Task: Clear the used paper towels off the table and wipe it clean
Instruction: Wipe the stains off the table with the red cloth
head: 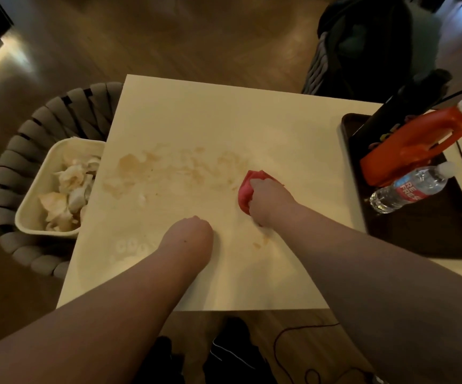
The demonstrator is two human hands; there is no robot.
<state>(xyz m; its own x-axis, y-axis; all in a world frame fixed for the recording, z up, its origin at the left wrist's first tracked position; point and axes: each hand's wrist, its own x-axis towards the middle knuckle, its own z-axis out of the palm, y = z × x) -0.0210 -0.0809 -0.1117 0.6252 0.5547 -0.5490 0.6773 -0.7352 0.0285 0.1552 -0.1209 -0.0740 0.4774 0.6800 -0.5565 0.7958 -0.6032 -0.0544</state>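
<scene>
step: wiping; paper towels (pixel 69 187) binned | right hand (pixel 268 200) grips red cloth (pixel 247 189) mid-frame | left hand (pixel 189 231) curled, seemingly empty, on table (pixel 224 120) | next: sweep left over stains (pixel 168 170)

Legible in one place only: on the clear plastic water bottle (pixel 410 188) on the dark tray (pixel 432 245). Printed there in white capitals on a red label band: "RE" above "FRES", both lines cut short where the label curves round the bottle and out of sight. No brand name recoverable from those fragments. Near the orange jug (pixel 418 139) and the black holder (pixel 390 112) beside it, a few yellow and pink marks, too blurred to read, and unclear on which of the two.
</scene>
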